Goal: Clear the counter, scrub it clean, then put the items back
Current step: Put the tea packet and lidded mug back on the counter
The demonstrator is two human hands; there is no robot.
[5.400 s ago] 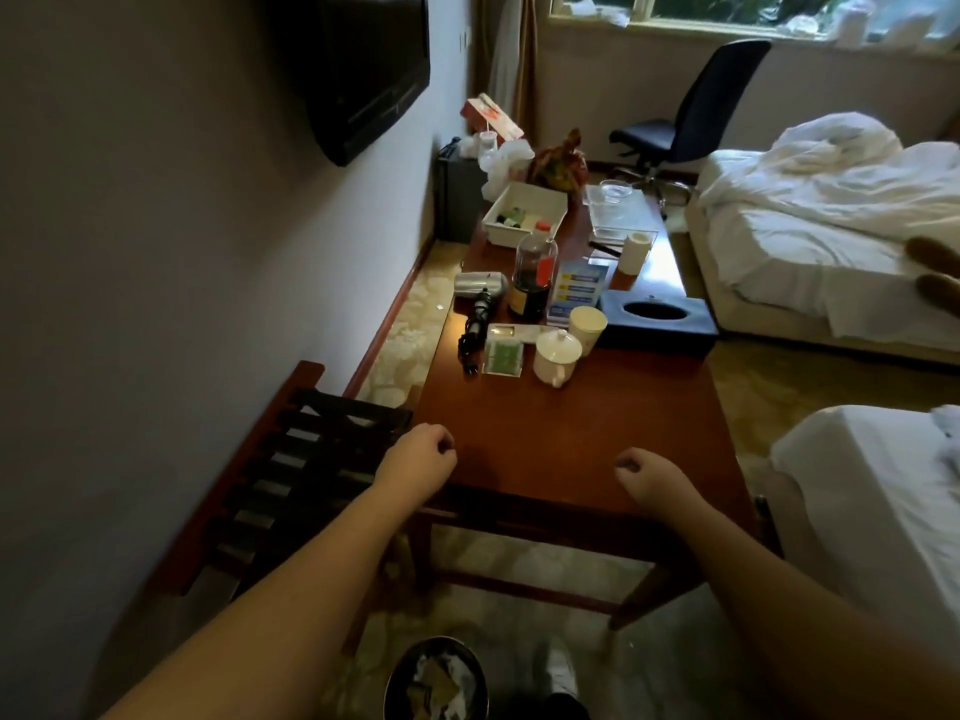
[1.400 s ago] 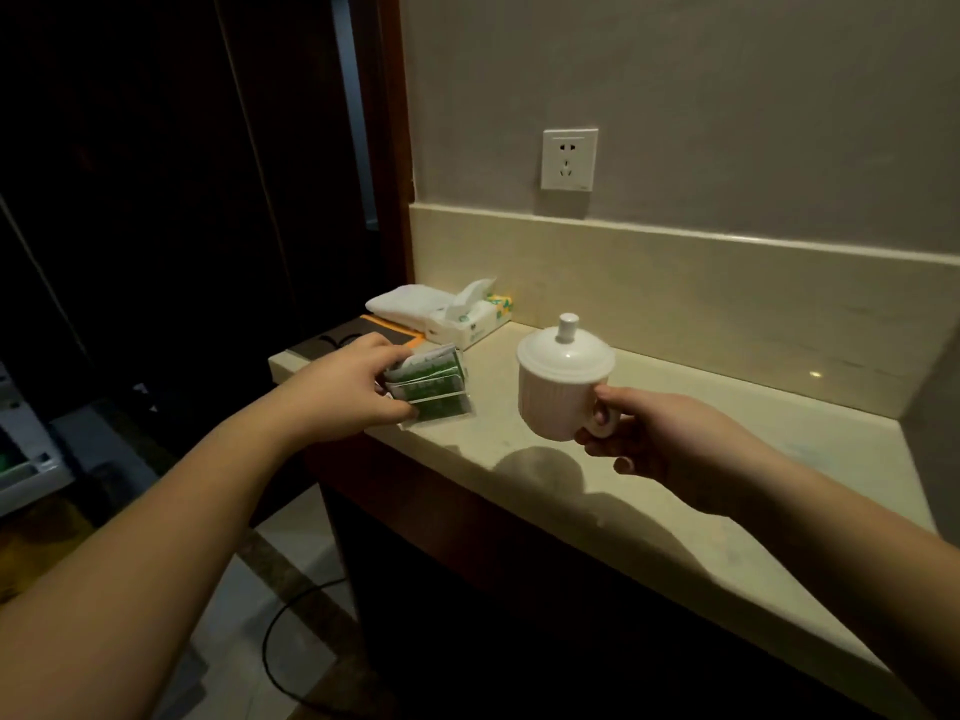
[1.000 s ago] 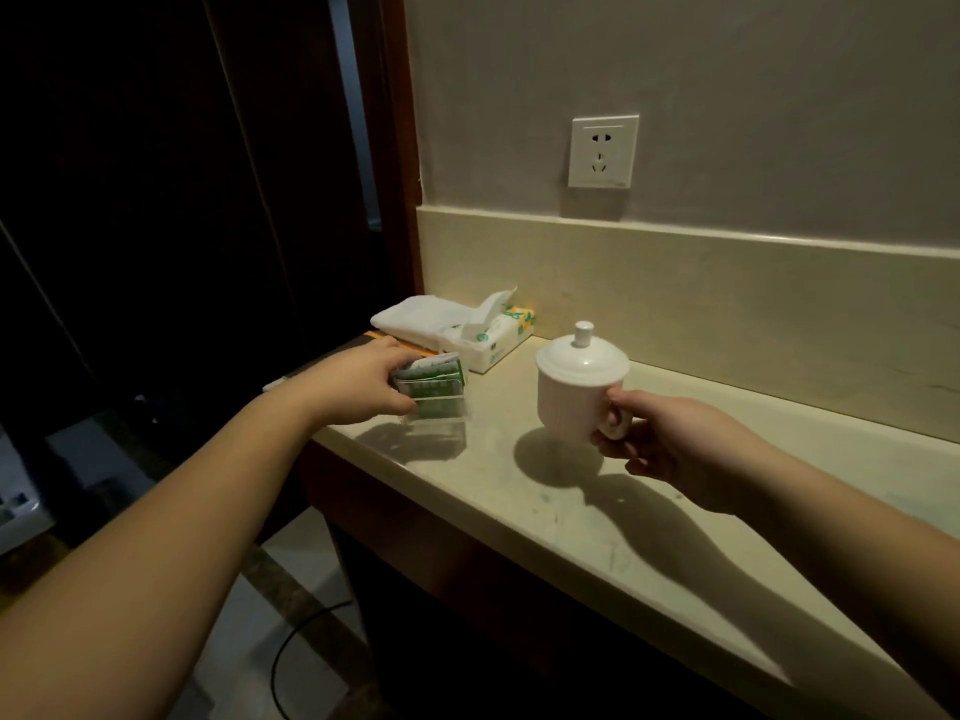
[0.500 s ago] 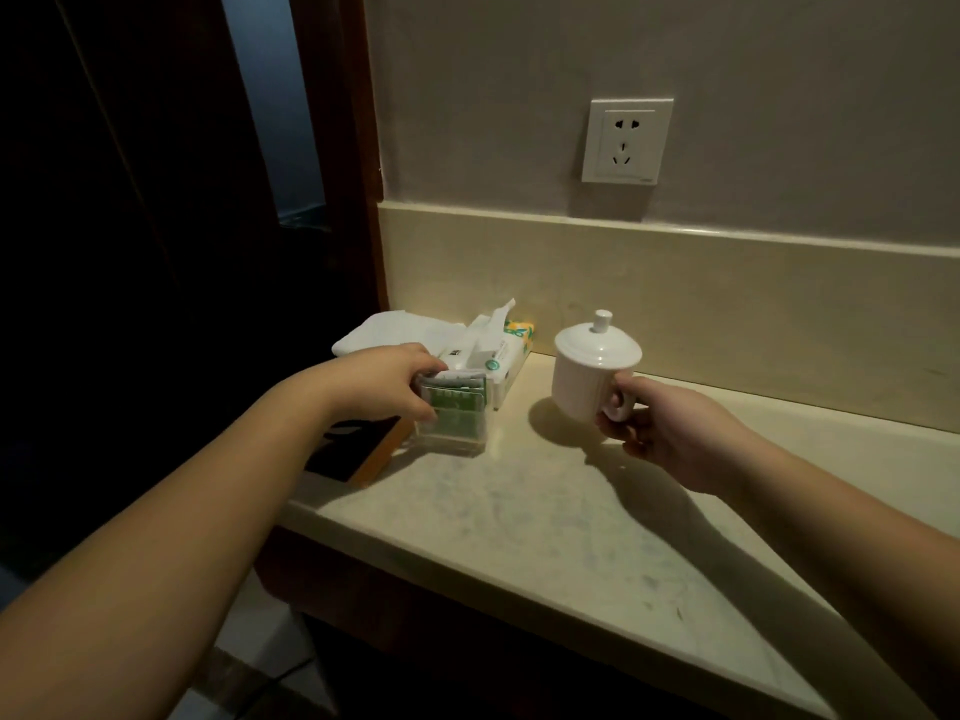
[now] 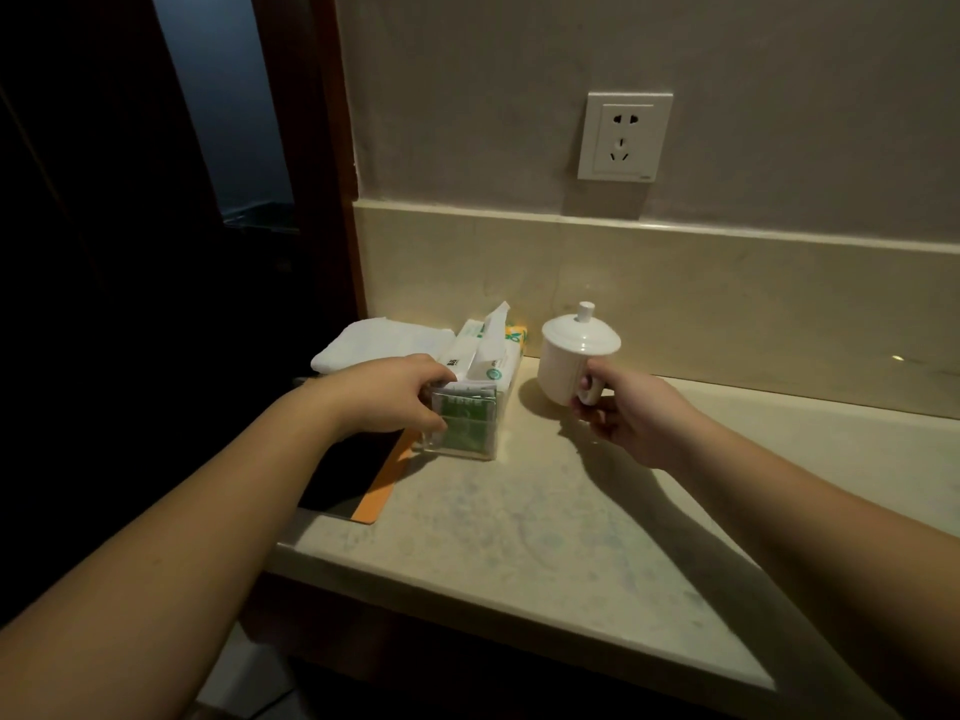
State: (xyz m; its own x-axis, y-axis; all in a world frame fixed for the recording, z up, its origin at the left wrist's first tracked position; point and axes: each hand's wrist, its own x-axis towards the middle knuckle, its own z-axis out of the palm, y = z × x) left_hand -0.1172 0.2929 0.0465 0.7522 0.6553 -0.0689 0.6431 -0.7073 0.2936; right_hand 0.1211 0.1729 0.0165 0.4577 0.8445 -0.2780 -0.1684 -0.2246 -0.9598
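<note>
A pale stone counter [image 5: 519,532] runs along the wall. My left hand [image 5: 389,394] grips a clear holder of green tea packets [image 5: 465,426], which rests on the counter against a tissue pack [image 5: 488,356]. My right hand [image 5: 623,413] holds a white lidded cup [image 5: 563,356] by its handle, the cup's base at or just above the counter near the backsplash.
A folded white towel [image 5: 379,340] lies behind the tissue pack at the counter's left end. A black and orange folder [image 5: 363,480] lies flat at the left edge. A wall socket [image 5: 623,137] sits above the backsplash. A dark doorway is at left.
Earlier my hands were empty at a wooden table. Over the last second both hands moved toward the wall, bringing the tea packet holder down beside the tissue pack and the cup close to the backsplash.
</note>
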